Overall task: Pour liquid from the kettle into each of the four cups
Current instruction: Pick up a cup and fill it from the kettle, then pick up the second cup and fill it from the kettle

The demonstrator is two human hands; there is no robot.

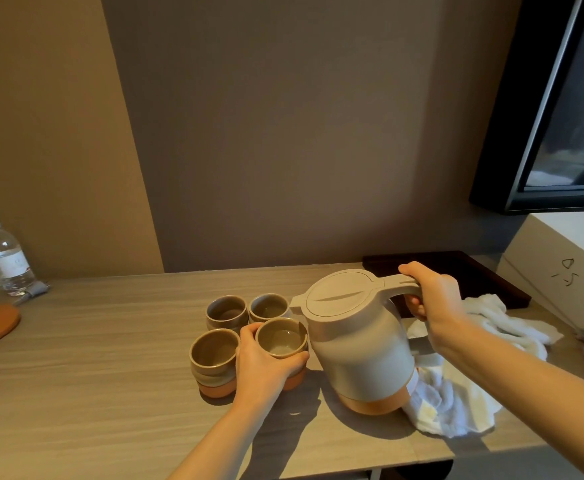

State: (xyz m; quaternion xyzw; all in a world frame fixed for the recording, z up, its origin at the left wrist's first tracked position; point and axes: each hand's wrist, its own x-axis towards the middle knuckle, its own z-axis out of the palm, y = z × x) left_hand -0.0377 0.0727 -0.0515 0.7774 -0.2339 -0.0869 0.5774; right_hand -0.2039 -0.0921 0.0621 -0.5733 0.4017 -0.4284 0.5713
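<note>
Left grip: your left hand wraps the near-right cup, thumb at its left side.
Right grip: your right hand clasps the handle of the kettle.
Kettle: upright on the surface, spout toward the cups, touching the held cup's right.
Cups: four clustered together.
Cloth: white towel behind the kettle.

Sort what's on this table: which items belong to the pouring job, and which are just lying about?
In use: kettle, gripped by right hand; four cups, left hand holding the near-right one.

Lying about: water bottle, white towel, dark tray, white box.
</note>
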